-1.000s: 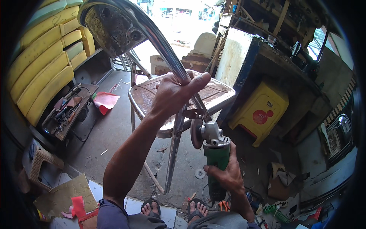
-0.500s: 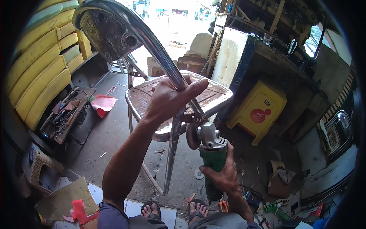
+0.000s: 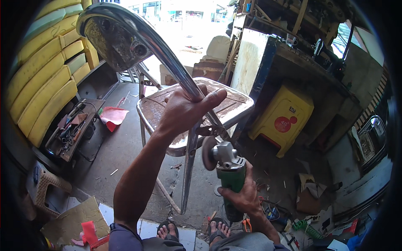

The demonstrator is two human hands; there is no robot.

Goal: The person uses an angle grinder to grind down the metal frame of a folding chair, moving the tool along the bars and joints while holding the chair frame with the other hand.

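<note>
The grip of the left hand is closed around the shiny tube of the metal chair. The grip of the right hand is wrapped around the green grinder. Its disc is just beside the chair's bracket; whether they touch, I cannot tell. The chair stands on the floor, near the white tiles.
</note>
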